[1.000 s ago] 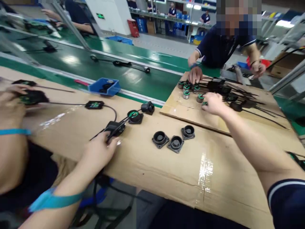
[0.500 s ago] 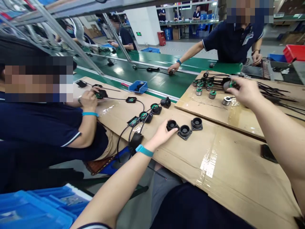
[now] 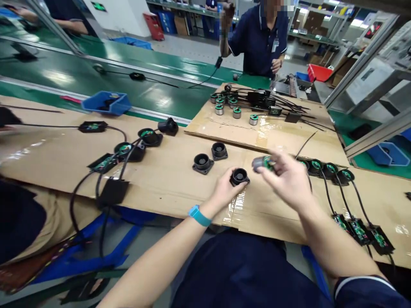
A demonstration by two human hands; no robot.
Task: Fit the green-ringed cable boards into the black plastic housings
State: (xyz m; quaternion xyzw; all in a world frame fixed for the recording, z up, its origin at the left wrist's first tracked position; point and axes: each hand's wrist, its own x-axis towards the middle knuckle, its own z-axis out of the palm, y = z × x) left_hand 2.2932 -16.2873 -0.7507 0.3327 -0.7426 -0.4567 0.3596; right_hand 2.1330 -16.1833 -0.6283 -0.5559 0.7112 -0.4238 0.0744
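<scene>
My left hand is closed on a black square-flanged round housing, thumb and fingers on either side of it, at the cardboard surface. Just right of it my right hand, slightly blurred, pinches a silver cylinder with a green circuit board above the cardboard. The cylinder is tilted sideways, apart from the housing. Two similar black housings, one nearer and one farther, stand open side up to the left of my left hand.
Several loose silver cylinders and cabled black boxes lie on the raised cardboard. Wired housings stand at right, others at left. A blue bin borders the green conveyor. A co-worker stands opposite.
My left hand has carried its housing rightward past the other two. My right hand has come back from the raised cardboard with the cylinder. The view has turned right.
</scene>
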